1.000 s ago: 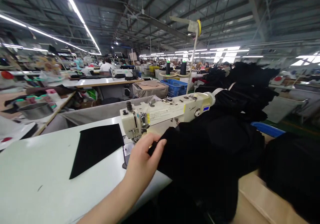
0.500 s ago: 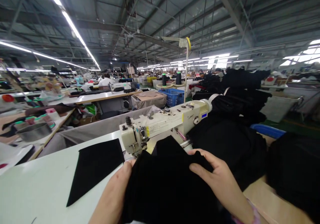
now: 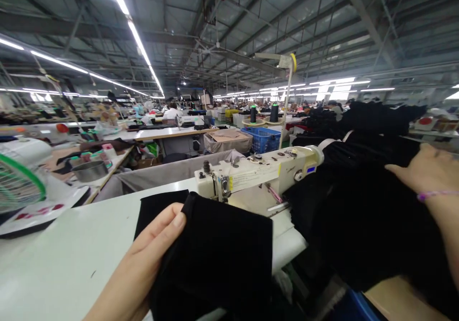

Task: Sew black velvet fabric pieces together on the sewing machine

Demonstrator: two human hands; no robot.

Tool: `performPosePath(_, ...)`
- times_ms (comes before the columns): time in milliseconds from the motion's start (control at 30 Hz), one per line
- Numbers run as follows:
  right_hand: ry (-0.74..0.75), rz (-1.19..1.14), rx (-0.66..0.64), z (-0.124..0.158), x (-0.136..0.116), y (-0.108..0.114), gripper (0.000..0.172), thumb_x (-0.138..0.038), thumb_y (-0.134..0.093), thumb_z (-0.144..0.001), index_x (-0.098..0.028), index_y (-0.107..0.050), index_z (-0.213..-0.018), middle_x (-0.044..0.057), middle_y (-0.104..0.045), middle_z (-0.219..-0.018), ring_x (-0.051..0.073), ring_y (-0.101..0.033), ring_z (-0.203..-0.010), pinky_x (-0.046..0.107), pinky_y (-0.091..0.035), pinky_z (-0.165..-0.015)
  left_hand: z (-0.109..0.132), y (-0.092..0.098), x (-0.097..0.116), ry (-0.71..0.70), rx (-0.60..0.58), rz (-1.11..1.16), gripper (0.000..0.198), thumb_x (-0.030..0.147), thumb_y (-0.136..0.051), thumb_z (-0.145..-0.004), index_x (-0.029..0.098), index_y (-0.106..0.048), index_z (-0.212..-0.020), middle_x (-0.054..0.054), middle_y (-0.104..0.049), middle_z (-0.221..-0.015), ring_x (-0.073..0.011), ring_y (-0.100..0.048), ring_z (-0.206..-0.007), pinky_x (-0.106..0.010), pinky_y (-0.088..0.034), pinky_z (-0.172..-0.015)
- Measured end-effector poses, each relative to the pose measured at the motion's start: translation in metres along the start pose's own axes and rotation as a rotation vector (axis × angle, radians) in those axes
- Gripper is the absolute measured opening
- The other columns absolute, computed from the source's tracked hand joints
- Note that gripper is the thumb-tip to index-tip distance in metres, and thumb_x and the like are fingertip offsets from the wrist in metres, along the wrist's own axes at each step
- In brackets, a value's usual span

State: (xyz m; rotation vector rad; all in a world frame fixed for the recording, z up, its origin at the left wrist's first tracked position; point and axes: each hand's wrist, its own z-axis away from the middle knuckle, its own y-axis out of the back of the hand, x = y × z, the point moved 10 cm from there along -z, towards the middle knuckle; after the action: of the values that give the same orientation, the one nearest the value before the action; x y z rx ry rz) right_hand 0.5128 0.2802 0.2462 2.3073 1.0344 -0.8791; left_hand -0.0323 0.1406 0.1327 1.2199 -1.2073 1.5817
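Note:
My left hand (image 3: pixel 161 235) pinches the upper left corner of a black fabric piece (image 3: pixel 225 254), which hangs in front of the sewing machine. Behind that hand, another black fabric piece (image 3: pixel 152 208) lies on the white machine table (image 3: pixel 71 259), partly covered. The cream sewing machine (image 3: pixel 258 173) stands just beyond the held piece, its needle area hidden by the cloth. Far to the right, my right hand (image 3: pixel 432 170) is closed on black fabric (image 3: pixel 380 225) spread below its thumb; its fingers are slightly blurred, and the cloth merges with the dark pile around it.
A tall heap of black fabric (image 3: pixel 380 118) rises behind my right hand. Beyond the machine are a thread stand (image 3: pixel 287 101), a blue basket (image 3: pixel 265 139) and a cloth-covered box (image 3: pixel 227 142). At left are a green-rimmed fan (image 3: pixel 21 177) and a metal bowl (image 3: pixel 89 171).
My right hand has moved from the cloth in front of me to the far right, where black fabric now spreads. My left hand keeps its cloth. The view has turned left.

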Motion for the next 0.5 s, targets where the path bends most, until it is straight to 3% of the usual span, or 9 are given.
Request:
performPosePath(67,-0.024,0.053,0.058,0.027,-0.017,-0.011,0.036,-0.038,-0.089,-0.054,-0.031,-0.061,-0.076,0.011,-0.071,-0.110,0.044,-0.052,-0.127,0.049,-0.047,-0.093,-0.001,-0.007,-0.001,-0.008,-0.025,0.004,0.043,0.052,-0.082,-0.068,0.028,-0.068,-0.102,-0.001,-0.071,-0.078,-0.0196,-0.067,-0.064,-0.029,-0.057,-0.057)
performPosePath(100,-0.061,-0.037,-0.060,0.048,-0.026,-0.034,0.040,-0.048,-0.085,-0.062,-0.032,-0.068,-0.094,0.009,-0.070,-0.119,0.041,-0.052,-0.129,0.050,-0.046,-0.100,-0.001,-0.011,-0.002,-0.007,-0.034,0.011,0.043,0.052,-0.081,-0.070,0.028,-0.068,-0.103,-0.001,-0.071,-0.080,-0.0201,-0.068,-0.066,-0.029,-0.058,-0.059)
performPosePath(133,-0.092,-0.245,-0.256,0.075,-0.040,-0.066,0.050,-0.059,-0.076,-0.073,-0.034,-0.066,-0.115,0.006,-0.068,-0.127,0.037,-0.055,-0.128,0.051,-0.044,-0.105,0.000,-0.016,-0.001,-0.009,-0.040,0.016,0.042,0.052,-0.080,-0.071,0.028,-0.067,-0.103,-0.001,-0.072,-0.082,-0.0206,-0.069,-0.068,-0.030,-0.058,-0.060)
performPosePath(167,-0.138,-0.478,-0.549,0.112,-0.060,-0.106,0.066,-0.069,-0.069,-0.078,-0.033,-0.059,-0.132,0.009,-0.063,-0.137,0.036,-0.053,-0.132,0.052,-0.042,-0.108,0.000,-0.019,0.000,-0.016,-0.038,0.015,0.041,0.053,-0.079,-0.072,0.028,-0.067,-0.103,-0.001,-0.072,-0.084,-0.0211,-0.070,-0.070,-0.030,-0.059,-0.062)
performPosePath(200,-0.187,-0.647,-0.785,0.152,-0.082,-0.137,0.084,-0.079,-0.065,-0.074,-0.029,-0.053,-0.141,0.012,-0.058,-0.143,0.036,-0.050,-0.135,0.054,-0.041,-0.110,0.000,-0.022,0.001,-0.026,-0.030,0.006,0.041,0.054,-0.078,-0.072,0.028,-0.067,-0.102,-0.001,-0.073,-0.086,-0.0219,-0.071,-0.073,-0.031,-0.059,-0.063)
performPosePath(267,-0.358,-0.796,-1.040,0.217,-0.109,-0.178,0.090,-0.071,-0.076,-0.071,-0.027,-0.050,-0.145,0.013,-0.058,-0.143,0.034,-0.052,-0.134,0.052,-0.040,-0.113,0.001,-0.022,0.004,-0.047,0.009,-0.031,0.043,0.058,-0.075,-0.073,0.027,-0.066,-0.103,-0.002,-0.074,-0.089,-0.0244,-0.072,-0.076,-0.033,-0.060,-0.064)
performPosePath(367,-0.524,-0.934,-1.069,0.258,-0.133,-0.208,0.058,-0.044,-0.083,-0.078,-0.025,-0.063,-0.129,0.009,-0.069,-0.128,0.030,-0.063,-0.122,0.048,-0.046,-0.108,0.000,-0.016,0.017,-0.171,0.049,-0.145,0.053,0.063,-0.073,-0.069,0.025,-0.065,-0.105,-0.004,-0.074,-0.093,-0.0287,-0.072,-0.084,-0.035,-0.060,-0.066)
performPosePath(433,-0.480,-0.954,-0.987,0.251,-0.144,-0.210,0.034,-0.039,-0.078,-0.084,-0.023,-0.071,-0.113,0.007,-0.074,-0.115,0.027,-0.068,-0.111,0.044,-0.052,-0.102,0.000,-0.010,0.035,-0.333,0.072,-0.320,0.060,0.055,-0.081,-0.060,0.024,-0.065,-0.108,-0.004,-0.074,-0.097,-0.0290,-0.071,-0.091,-0.033,-0.059,-0.071)
performPosePath(500,-0.335,-0.870,-0.886,0.228,-0.154,-0.204,0.023,-0.038,-0.076,-0.085,-0.023,-0.074,-0.102,0.004,-0.077,-0.103,0.025,-0.071,-0.102,0.039,-0.056,-0.093,0.000,-0.004,0.053,-0.457,0.116,-0.550,0.054,0.042,-0.082,-0.057,0.023,-0.065,-0.105,-0.003,-0.074,-0.091,-0.0257,-0.070,-0.085,-0.029,-0.056,-0.068)
